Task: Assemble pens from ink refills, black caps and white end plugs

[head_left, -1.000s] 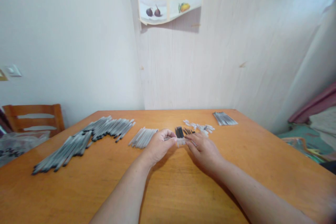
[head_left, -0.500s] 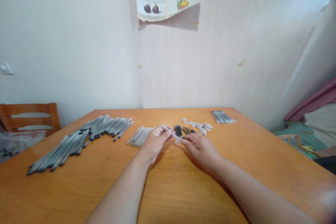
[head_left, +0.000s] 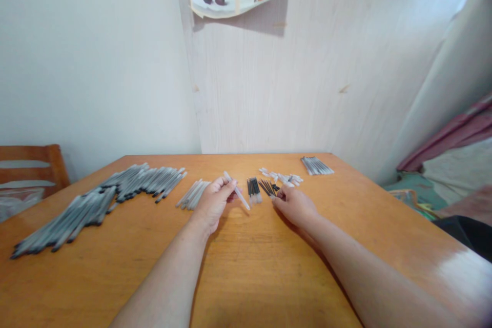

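Observation:
My left hand (head_left: 215, 199) pinches a translucent white pen barrel (head_left: 241, 198) between thumb and fingers, tilted with its lower end toward the right. My right hand (head_left: 296, 206) rests low over the table, its fingertips drawn together beside some small black plugs (head_left: 275, 187); anything between them is hidden. Between the hands lie black rods with pale tips (head_left: 254, 186) in a row and several thin black sticks (head_left: 266, 187). Just behind the right hand, small white caps (head_left: 291, 179) are scattered. Left of my left hand is a row of white tubes (head_left: 192, 195).
Large piles of pens with black ends (head_left: 77, 215) cover the left of the wooden table (head_left: 238, 277). A neat row of pens (head_left: 316, 165) lies at the back right. A chair (head_left: 57, 164) stands at the left, and a wall with a fruit picture (head_left: 215, 7) rises behind.
My right hand has come away from the barrel and moved right, to the small black plugs. The left hand keeps the barrel, now tilted more steeply. The view has shifted slightly right and down.

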The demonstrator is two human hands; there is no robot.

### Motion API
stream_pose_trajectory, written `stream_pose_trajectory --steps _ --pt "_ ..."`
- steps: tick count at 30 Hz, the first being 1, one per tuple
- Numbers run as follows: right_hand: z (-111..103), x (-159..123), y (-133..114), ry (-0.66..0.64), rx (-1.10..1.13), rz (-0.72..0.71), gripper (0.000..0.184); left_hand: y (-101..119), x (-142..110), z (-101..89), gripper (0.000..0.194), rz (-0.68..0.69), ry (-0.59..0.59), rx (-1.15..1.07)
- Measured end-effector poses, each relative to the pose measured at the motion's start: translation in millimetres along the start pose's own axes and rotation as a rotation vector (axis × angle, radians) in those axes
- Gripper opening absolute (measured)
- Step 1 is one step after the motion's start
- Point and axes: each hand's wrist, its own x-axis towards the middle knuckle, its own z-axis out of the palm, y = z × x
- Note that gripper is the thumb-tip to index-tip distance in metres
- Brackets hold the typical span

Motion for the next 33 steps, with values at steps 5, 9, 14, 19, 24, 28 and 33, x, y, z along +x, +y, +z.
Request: stream_pose_trajectory --steps 5,9,14,19,24,28,33 --pt "2.0 -3.4 -3.9 -0.036 -0.083 0.001 0.026 0.7 -1.2 2.7 0.034 -0.007 0.003 0.02" --pt "1.7 -3.6 -4.2 -0.017 -0.091 -0.015 0.022 0.5 -0.6 2.8 0.035 -0.01 0.006 0.023" --pt "1.8 -3.1 -3.7 -0.009 -0.105 -0.003 0.016 0.6 -0.6 3.4 0.035 -0.013 0.017 0.028" --pt "1.4 -3.5 -4.2 -0.009 -0.139 0.005 0.019 -0.8 -0.2 3.5 0.034 -0.008 0.008 0.031" --pt "-0.3 -5.0 -6.4 0.001 -0.169 -0.005 0.024 -0.4 -0.5 3.5 0.033 -0.006 0.006 0.041" --pt "-2.4 -4.9 -6.6 0.012 -0.162 0.018 0.025 0.1 -0.9 3.9 0.033 -0.013 0.005 0.038" --pt "-7.8 -5.2 -6.2 0.08 -0.079 0.036 0.023 -2.9 -0.5 4.1 0.031 -0.003 -0.013 0.04"
